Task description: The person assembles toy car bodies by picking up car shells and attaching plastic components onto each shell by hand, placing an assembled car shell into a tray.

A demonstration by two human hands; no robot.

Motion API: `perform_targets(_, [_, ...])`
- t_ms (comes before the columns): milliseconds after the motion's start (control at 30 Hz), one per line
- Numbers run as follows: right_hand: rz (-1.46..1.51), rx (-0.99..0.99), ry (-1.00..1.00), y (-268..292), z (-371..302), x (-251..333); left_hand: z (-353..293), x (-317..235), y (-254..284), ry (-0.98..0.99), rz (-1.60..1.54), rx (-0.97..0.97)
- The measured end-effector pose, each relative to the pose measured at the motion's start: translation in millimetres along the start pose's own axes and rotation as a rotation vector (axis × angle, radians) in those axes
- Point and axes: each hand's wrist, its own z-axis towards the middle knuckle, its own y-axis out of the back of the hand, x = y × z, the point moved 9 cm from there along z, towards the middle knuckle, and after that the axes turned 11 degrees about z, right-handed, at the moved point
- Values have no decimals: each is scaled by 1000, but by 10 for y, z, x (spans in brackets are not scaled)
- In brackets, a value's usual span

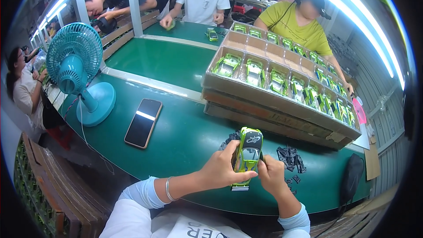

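A lime-green toy car [250, 150] with a black printed roof and a clear windshield is held above the near part of the green table. My left hand [220, 167] grips it from the left, thumb across the lower end and fingers along the side. Against the car's right side, my right hand [273, 175] is closed with its fingertips pressed together. A bit of something dark shows by those fingertips, but what they pinch is hidden. Small black plastic parts [291, 158] lie just right of my right hand. More black parts [230, 139] lie behind the car, partly covered by it.
A divided cardboard tray [264, 93] of green toy cars stands stacked behind my hands. A phone [143, 123] and a teal fan [96, 105] are to the left. At the right edge sits a black pouch [352, 178]. Several co-workers are around the table.
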Motion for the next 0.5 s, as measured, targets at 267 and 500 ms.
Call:
perform_targets(267, [1444, 224, -574, -216, -123, -147, 3, -50, 7, -70, 12, 122])
perform_targets(500, [1547, 273, -557, -240, -167, -73, 50, -41, -88, -196, 43, 123])
